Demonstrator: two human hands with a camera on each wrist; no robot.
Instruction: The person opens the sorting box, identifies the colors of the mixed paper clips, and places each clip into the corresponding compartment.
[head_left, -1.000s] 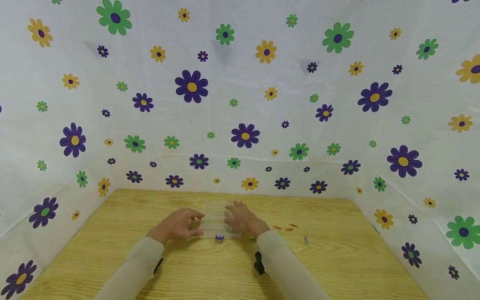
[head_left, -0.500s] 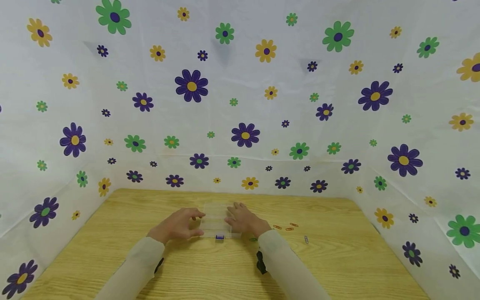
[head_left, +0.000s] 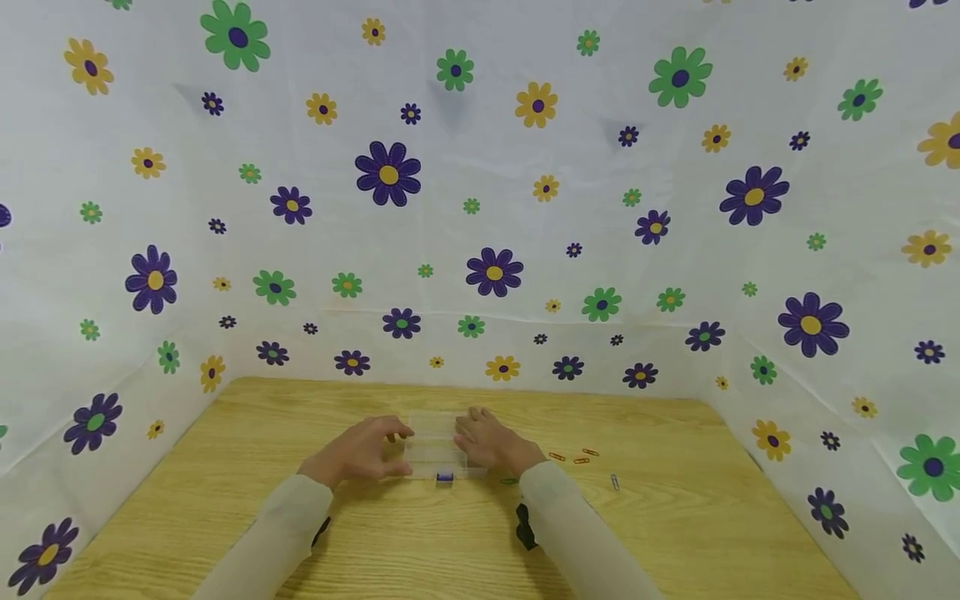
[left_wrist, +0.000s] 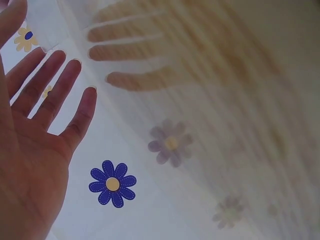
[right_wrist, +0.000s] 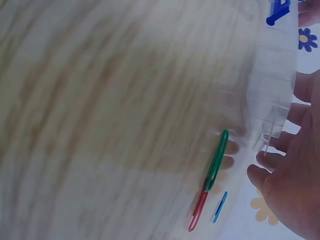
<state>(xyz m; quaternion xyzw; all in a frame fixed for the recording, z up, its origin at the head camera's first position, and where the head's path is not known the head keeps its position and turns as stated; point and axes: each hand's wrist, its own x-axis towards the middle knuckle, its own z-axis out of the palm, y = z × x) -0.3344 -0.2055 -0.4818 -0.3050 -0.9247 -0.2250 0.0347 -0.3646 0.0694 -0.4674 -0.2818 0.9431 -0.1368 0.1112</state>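
A clear plastic compartment box (head_left: 435,457) lies on the table, with a blue latch (head_left: 445,477) at its front edge. My left hand (head_left: 362,450) is at its left end, thumb by the front corner and fingers farther back. In the left wrist view the fingers (left_wrist: 42,95) look extended and spread, one fingertip near a clear plastic corner. My right hand (head_left: 491,442) lies over the right end. In the right wrist view its loosely bent fingers are beside the clear box wall (right_wrist: 272,85). A green paper clip (head_left: 509,481) lies just in front of the right hand.
Several orange-red paper clips (head_left: 581,461) lie to the right on the wooden table (head_left: 675,517), with a bluish one (head_left: 615,482) nearer me. White flower-printed cloth (head_left: 450,217) rises behind the table and at both sides. Dark pieces (head_left: 525,527) show under my sleeves.
The box's far clear edge and my right fingertips sit slightly lower in view. The left hand keeps its place at the box, and the paper clips stay where they were.
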